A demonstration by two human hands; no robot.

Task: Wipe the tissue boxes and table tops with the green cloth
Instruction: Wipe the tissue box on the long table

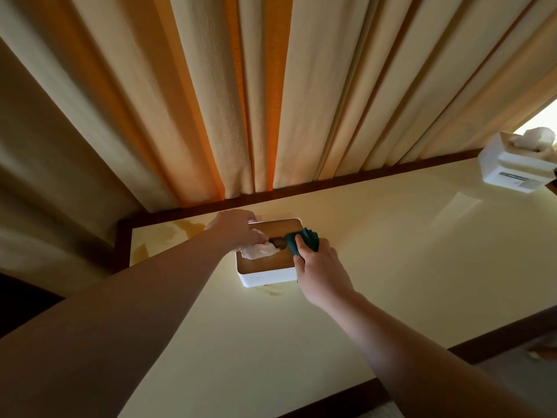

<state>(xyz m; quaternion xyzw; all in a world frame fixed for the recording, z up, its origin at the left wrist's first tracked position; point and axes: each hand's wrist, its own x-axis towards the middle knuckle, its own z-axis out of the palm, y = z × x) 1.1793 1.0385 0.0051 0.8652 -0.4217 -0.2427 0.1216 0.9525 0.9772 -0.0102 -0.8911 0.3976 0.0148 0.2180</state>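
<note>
Curtain [256, 92] hangs in folds along the far side. Cream table [391, 242] with dark wood edge runs beneath it, stained near its far-left corner. Near box [265, 274], white with wooden lid, sits far-left on the table; second box [512, 167] sits well apart at the far right. Left hand [238, 229] rests on the near box's far-left corner, fingers curled, pinching the tissue [260, 250]. Right hand [319, 267] grips the green cloth [304, 239], pressed onto the lid's right end.
</note>
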